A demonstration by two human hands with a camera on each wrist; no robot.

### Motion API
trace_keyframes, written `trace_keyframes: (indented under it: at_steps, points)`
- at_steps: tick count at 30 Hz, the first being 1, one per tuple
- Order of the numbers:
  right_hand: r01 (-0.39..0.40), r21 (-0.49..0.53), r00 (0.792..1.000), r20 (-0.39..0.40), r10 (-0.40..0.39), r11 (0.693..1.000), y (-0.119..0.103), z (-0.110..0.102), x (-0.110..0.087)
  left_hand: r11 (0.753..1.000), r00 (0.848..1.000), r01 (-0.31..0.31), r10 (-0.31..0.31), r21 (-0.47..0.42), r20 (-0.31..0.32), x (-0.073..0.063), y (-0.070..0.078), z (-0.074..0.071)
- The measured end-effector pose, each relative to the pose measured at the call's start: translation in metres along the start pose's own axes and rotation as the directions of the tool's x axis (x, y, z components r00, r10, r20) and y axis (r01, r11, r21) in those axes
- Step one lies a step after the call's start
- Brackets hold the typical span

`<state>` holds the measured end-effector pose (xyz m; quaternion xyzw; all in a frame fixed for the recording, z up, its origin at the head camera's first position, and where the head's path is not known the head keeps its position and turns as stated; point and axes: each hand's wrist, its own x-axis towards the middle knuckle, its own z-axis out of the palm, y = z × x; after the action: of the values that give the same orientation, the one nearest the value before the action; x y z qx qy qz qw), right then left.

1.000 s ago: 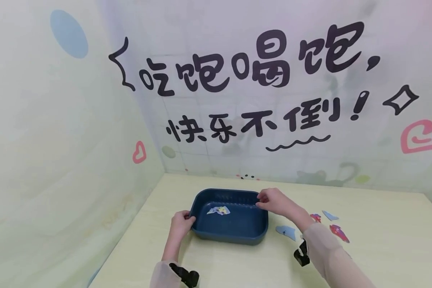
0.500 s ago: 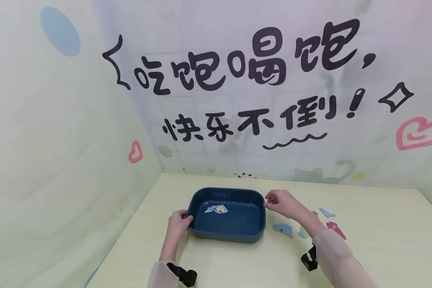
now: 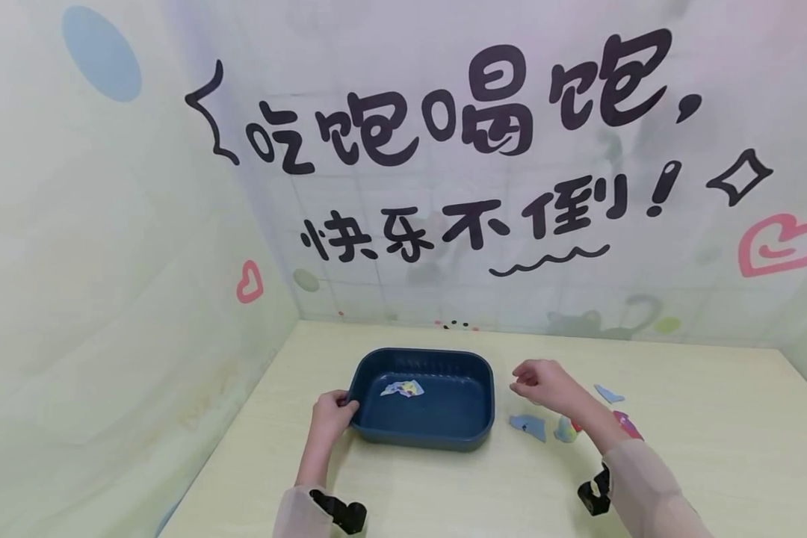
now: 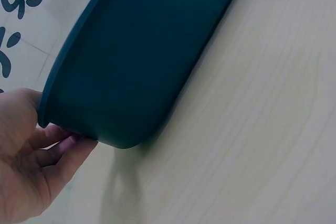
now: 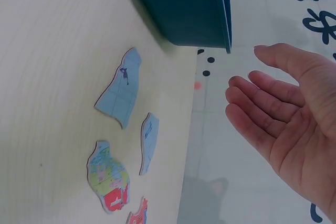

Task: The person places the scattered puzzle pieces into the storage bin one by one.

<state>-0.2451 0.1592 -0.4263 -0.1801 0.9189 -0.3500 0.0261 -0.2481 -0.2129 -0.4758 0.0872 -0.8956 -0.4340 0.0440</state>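
Observation:
At its left end, the dark blue plastic tray is held by my left hand; the thumb is at the rim and the fingers are against the outer wall. A pale, multicoloured printed piece lies inside the tray. Just off the tray's right end, my right hand hovers with relaxed fingers and nothing in them. Flat puzzle pieces lie on the table near it: a light blue piece, a slim blue piece, a green, yellow and red piece and a red piece.
The pale wooden table meets a printed cloth backdrop behind the tray. Another cloth wall rises along the left side. A black strap-on device hangs at the right wrist.
My right hand has let go of the tray's right rim and moved right, away from it. My left hand keeps its hold. The head view has shifted slightly.

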Motion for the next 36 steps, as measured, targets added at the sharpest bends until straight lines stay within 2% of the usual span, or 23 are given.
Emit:
trace_keyframes:
  at_steps: [8,21,29,36]
  points:
    - [-0.005,0.006,1.0,0.007,0.005,1.0,0.016,0.001,-0.011,1.0,1.0,0.003,-0.003,0.008,-0.005,-0.002,0.0,0.002]
    - [-0.092,-0.011,0.996,0.001,0.092,0.996,0.042,0.0,-0.031,1.0,1.0,0.008,-0.008,0.015,-0.001,-0.001,-0.001,0.002]
    - [-0.128,0.025,0.992,0.022,0.127,0.991,0.053,-0.007,-0.041,1.0,1.0,0.013,-0.013,0.016,-0.001,0.0,0.0,0.002]
    - [-0.127,-0.018,0.992,-0.012,0.127,0.992,0.067,-0.007,-0.045,1.0,1.0,0.014,-0.014,0.013,-0.005,0.0,0.002,0.002]
